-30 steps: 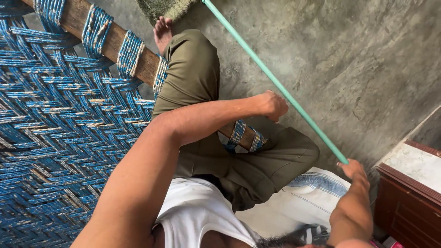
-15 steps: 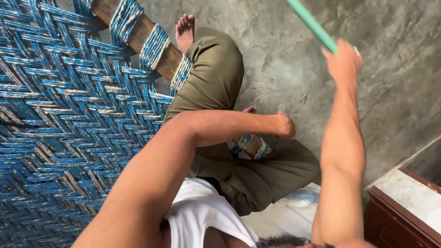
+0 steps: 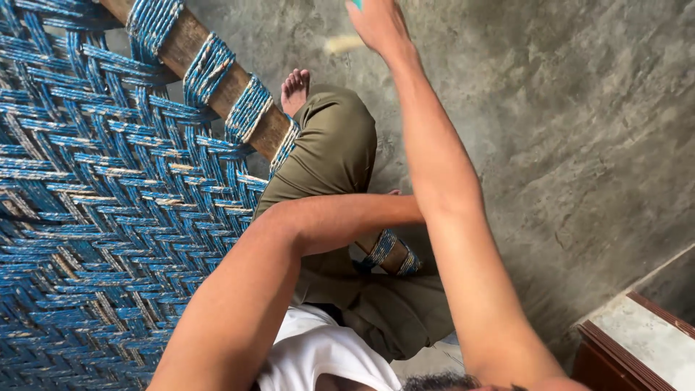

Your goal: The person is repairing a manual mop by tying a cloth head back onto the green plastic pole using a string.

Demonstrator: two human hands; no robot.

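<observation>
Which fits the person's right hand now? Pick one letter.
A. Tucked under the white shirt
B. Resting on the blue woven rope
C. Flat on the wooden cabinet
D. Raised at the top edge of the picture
D: the right hand is stretched up to the top edge, above the concrete floor, well clear of the blue woven rope.

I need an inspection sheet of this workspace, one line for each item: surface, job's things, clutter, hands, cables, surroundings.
Surface: bare grey concrete floor, mottled; the person sits on it.
Job's things: woven blue cord bed on a wooden frame rail wrapped with cord; a bit of green rod at the top edge by the right hand.
Clutter: nothing seen.
Hands: right hand raised to the top edge, closed on the green rod; left hand hidden behind the right forearm, near the rail.
Cables: nothing seen.
Surroundings: brown wooden cabinet with pale top at lower right.
</observation>
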